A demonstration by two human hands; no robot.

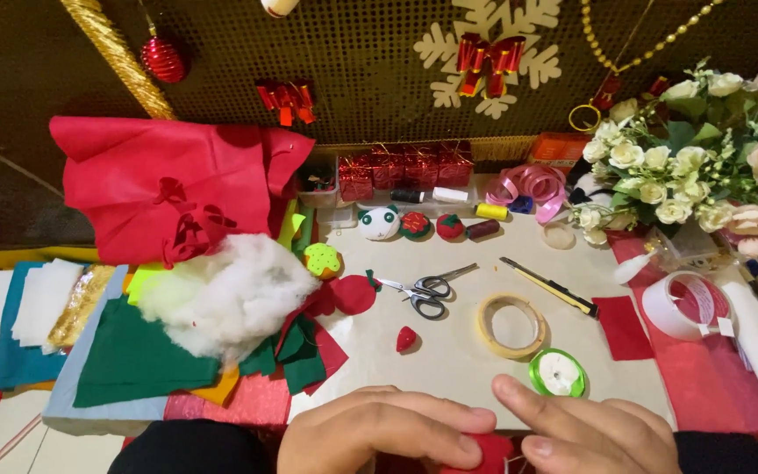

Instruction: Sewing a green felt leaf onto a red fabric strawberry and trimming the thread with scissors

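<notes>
Tabletop (458, 360) | red gift boxes (405, 167) rear | both hands pinch red felt piece (489, 449)

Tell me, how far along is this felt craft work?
Done, it seems: three small finished felt ornaments stand at the back of the table. In hand: the left hand and right hand pinch a small red felt piece. Left: a loose red felt bit, white stuffing and steel scissors lie unused.

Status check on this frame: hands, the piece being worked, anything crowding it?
Left hand and right hand both pinching small red felt piece at table edge. Green ribbon spool close by right fingers, not touching.
</notes>
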